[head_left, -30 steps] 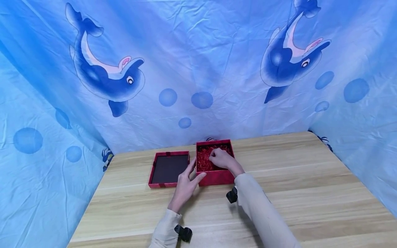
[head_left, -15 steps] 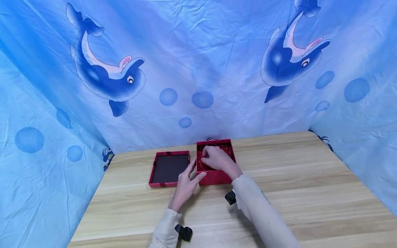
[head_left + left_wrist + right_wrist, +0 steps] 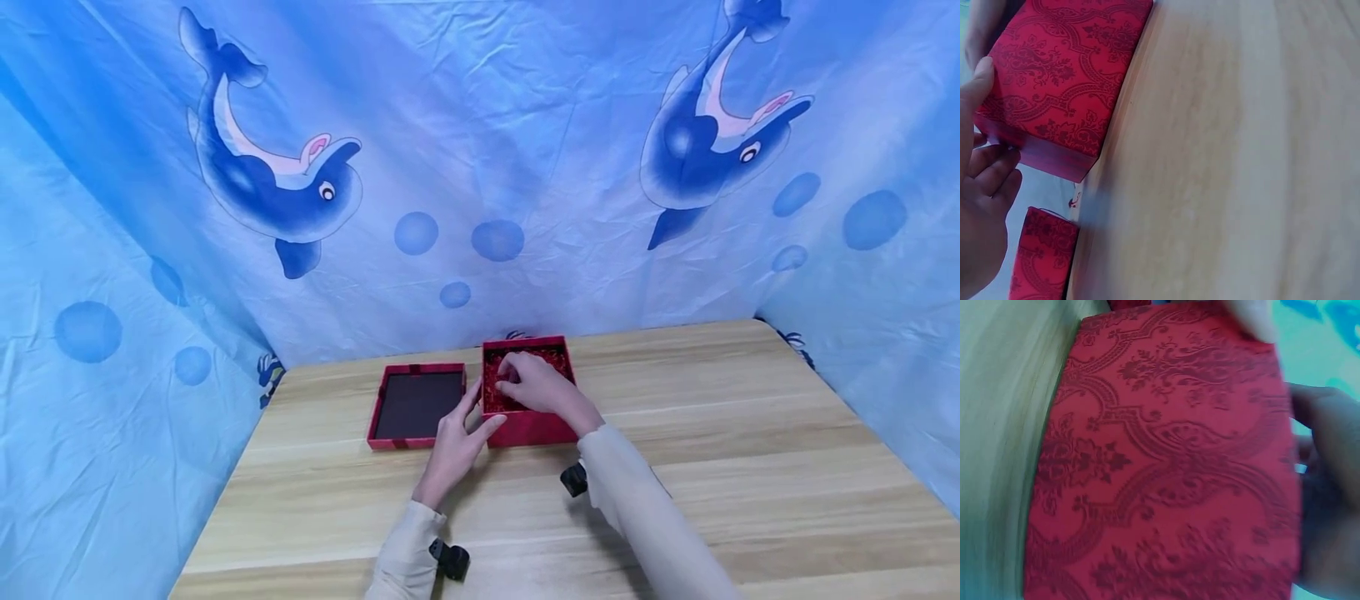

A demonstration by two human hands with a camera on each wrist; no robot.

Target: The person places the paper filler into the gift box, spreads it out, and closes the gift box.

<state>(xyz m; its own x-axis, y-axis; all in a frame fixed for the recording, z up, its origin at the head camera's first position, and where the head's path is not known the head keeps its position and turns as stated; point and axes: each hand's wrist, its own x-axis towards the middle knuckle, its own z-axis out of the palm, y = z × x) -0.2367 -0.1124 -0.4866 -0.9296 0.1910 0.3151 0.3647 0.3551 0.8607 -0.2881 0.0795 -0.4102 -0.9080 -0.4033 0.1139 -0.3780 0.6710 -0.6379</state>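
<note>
A red patterned box (image 3: 536, 430) stands lidless near the back of the table, with red shredded paper (image 3: 553, 358) inside. My left hand (image 3: 454, 442) holds its near left corner, thumb on the front wall and fingers along the left side. In the left wrist view, those fingers (image 3: 999, 172) bend against the box side (image 3: 1063, 75). My right hand (image 3: 542, 385) reaches over the front wall into the box, fingers bent down toward the paper. Whether its fingertips grip any shreds is hidden. From the right wrist, the box's front wall (image 3: 1166, 450) covers most of the view.
A red lid (image 3: 398, 444) with a dark inside lies upturned just left of the box. The wooden table (image 3: 712, 450) extends on both sides and toward me. Behind it hangs a blue curtain (image 3: 442, 167) printed with dolphins. A small dark camera (image 3: 450, 560) is on the left wrist.
My right hand has shifted leftward inside the box and its thumb now stands apart from the index finger. My left hand keeps its place at the corner. The head view has turned slightly.
</note>
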